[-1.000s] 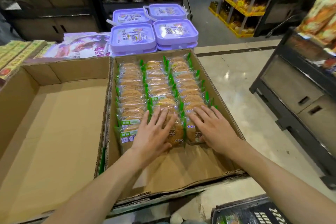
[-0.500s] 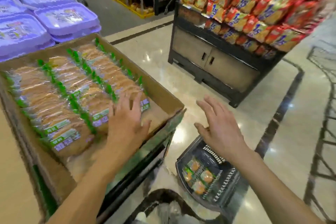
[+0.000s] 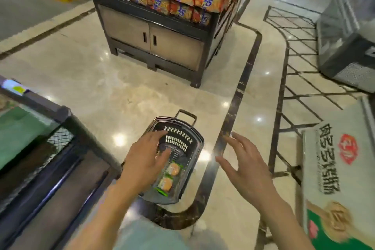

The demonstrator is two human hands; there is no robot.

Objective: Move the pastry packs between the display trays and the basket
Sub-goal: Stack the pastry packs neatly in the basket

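Two pastry packs [image 3: 170, 176] in basket [image 3: 194, 160], left hand [image 3: 145, 160] above

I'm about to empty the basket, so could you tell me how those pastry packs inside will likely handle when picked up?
The pastry packs look small and film-wrapped, so probably light and a bit slippery. The round cakes inside seem soft, so likely crushable if squeezed. Lying flat in the basket, they shouldn't roll.

Both forearms reach forward, left hand [image 3: 147, 160] and right hand [image 3: 246, 165] empty, fingers spread.
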